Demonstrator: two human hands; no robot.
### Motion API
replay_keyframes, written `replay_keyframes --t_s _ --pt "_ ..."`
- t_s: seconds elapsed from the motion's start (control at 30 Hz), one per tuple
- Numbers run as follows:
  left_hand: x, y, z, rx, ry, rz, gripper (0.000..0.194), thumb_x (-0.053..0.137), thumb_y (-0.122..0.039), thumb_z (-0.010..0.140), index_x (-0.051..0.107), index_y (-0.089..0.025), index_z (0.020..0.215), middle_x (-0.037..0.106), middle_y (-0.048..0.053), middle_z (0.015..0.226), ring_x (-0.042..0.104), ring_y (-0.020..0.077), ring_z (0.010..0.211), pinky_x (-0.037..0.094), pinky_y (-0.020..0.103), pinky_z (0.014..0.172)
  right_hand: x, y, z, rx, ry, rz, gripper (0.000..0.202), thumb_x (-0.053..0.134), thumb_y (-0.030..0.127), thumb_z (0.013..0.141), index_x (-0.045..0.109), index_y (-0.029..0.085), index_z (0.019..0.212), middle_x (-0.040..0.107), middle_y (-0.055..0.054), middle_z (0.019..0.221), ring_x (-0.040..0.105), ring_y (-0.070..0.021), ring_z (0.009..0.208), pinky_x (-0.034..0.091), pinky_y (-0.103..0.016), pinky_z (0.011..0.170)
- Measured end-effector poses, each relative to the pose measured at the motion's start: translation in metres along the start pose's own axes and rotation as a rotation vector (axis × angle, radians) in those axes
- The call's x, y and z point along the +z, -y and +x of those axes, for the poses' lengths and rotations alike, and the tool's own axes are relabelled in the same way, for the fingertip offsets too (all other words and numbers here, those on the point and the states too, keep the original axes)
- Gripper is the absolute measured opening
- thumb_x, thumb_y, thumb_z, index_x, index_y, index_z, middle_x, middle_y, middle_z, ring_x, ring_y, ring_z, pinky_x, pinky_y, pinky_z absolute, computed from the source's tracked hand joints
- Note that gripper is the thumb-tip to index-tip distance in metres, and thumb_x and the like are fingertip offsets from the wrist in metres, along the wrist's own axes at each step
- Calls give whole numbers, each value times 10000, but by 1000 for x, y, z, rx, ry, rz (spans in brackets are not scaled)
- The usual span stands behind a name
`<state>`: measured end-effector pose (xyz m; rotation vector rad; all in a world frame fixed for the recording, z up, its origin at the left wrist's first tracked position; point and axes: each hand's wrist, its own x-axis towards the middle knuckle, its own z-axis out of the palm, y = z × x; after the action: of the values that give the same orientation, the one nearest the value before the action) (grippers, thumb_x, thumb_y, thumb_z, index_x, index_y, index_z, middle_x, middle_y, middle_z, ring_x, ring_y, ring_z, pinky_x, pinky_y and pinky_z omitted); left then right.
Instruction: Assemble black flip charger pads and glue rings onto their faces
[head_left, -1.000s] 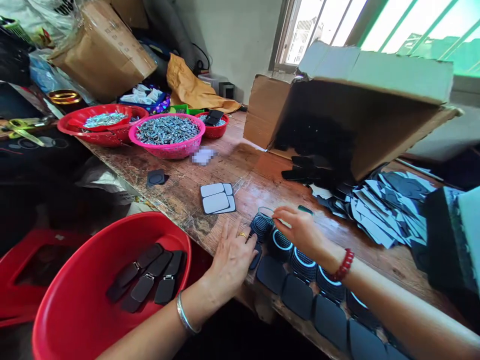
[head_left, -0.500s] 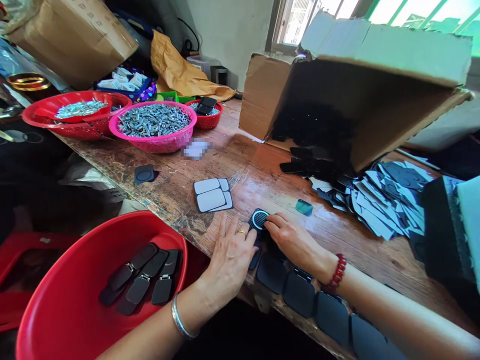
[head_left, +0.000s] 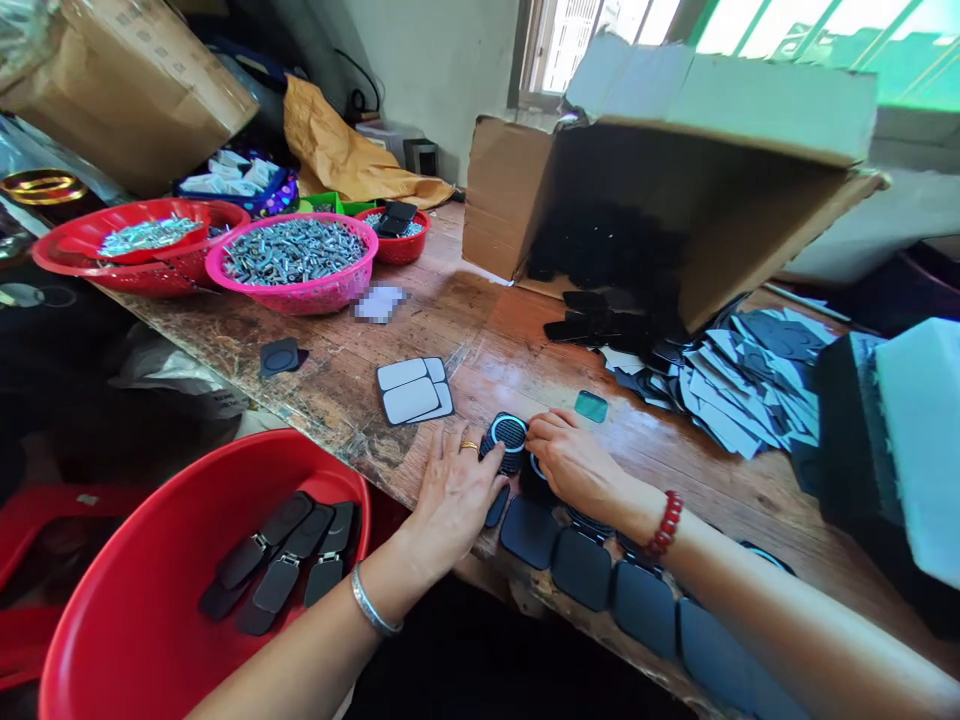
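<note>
A black square pad with a white ring and ribbed centre (head_left: 510, 432) lies on the wooden table. My left hand (head_left: 459, 480) rests flat beside it, fingers spread and stretched out, with the thumb side against the pad's left edge. My right hand (head_left: 574, 455) is just right of it, fingertips bunched together and pointing down; what they pinch is hidden. Part of another ringed piece (head_left: 535, 466) shows under that hand. Closer to me, a row of black rounded-square flaps (head_left: 581, 568) hangs over the table's front edge.
A red tub (head_left: 97, 580) holding hinged black pads stands at left. Baskets of metal pins (head_left: 296, 255) sit at the back left. White-backed sheets (head_left: 412, 388) and a green film piece (head_left: 592, 405) lie near the hands. A cardboard box (head_left: 502, 200) and a heap of cut sheets (head_left: 750, 385) are at right.
The view has shifted slightly, moving the scene leftward. My right fingers have come off the ringed pad's right edge, and part of a second ringed piece now shows. My left hand stays beside the pad.
</note>
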<state>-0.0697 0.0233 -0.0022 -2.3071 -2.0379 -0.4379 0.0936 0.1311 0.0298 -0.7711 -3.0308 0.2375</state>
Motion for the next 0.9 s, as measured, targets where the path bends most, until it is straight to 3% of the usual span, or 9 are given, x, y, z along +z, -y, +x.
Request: replay_keyframes --t_s 0.17,0.23,0.33,0.4,0.5,0.6,0.67,0.77,0.9 --pt "6 13 -1 10 -77 -185 391 567 -260 935 554 -203 1322 557 133 1297 496 293 1248 416 510 1078 -12 0 -11 45 -24 79 269 486 2 847 719 107 933 694 -130 1031 596 -230 1056 404 -381 1010" --pt "7 26 -2 -29 -191 -260 414 502 -282 966 487 -185 1369 552 141 1311 508 267 1243 422 464 1081 -22 13 -35 95 -122 147 282 493 36 875 694 97 1063 676 -146 1119 587 -236 1093 425 -377 1002" --pt "11 50 -1 -178 -356 -262 389 463 -330 974 505 -153 1318 563 161 1283 500 284 1252 391 463 1102 -27 54 -88 111 -239 439 255 565 135 906 678 169 1132 679 -95 1119 610 -209 1039 468 -337 949" --pt "17 63 2 -328 -408 -251 367 488 -333 945 531 -159 1265 569 161 1262 509 301 1241 395 468 1093 -11 86 -123 22 -20 695 190 598 159 913 703 220 1059 709 -28 1001 646 -152 936 490 -245 871" --pt "25 71 7 -454 -427 -241 346 510 -320 908 542 -170 1218 588 152 1210 540 311 1196 421 476 1059 45 117 -161 -41 207 767 120 629 160 887 730 207 930 723 -18 900 672 -153 873 492 -223 851" --pt "27 71 11 -455 -428 -212 293 503 -304 898 565 -175 1153 610 143 1147 562 313 1162 433 484 1036 108 119 -178 329 190 639 232 528 81 881 723 184 953 710 -74 1049 667 -204 978 510 -286 868" --pt "26 68 12 -450 -415 -181 282 510 -292 889 578 -171 1134 622 143 1137 569 312 1162 437 481 1035 131 112 -182 523 163 586 288 509 57 886 714 199 1032 677 -112 1159 643 -257 1081 511 -376 926" --pt "26 66 12 -450 -383 -123 348 528 -303 881 586 -147 1187 609 174 1237 539 318 1236 415 486 1072 133 104 -188 478 150 616 239 609 213 931 656 243 1163 635 -99 1228 623 -265 1113 533 -427 906" --pt "29 64 14 -469 -334 -62 363 488 -302 897 631 -137 1187 594 200 1323 504 331 1302 367 525 1112 110 101 -197 334 133 648 251 648 346 931 633 289 1175 615 -58 1258 610 -240 1115 546 -375 869"
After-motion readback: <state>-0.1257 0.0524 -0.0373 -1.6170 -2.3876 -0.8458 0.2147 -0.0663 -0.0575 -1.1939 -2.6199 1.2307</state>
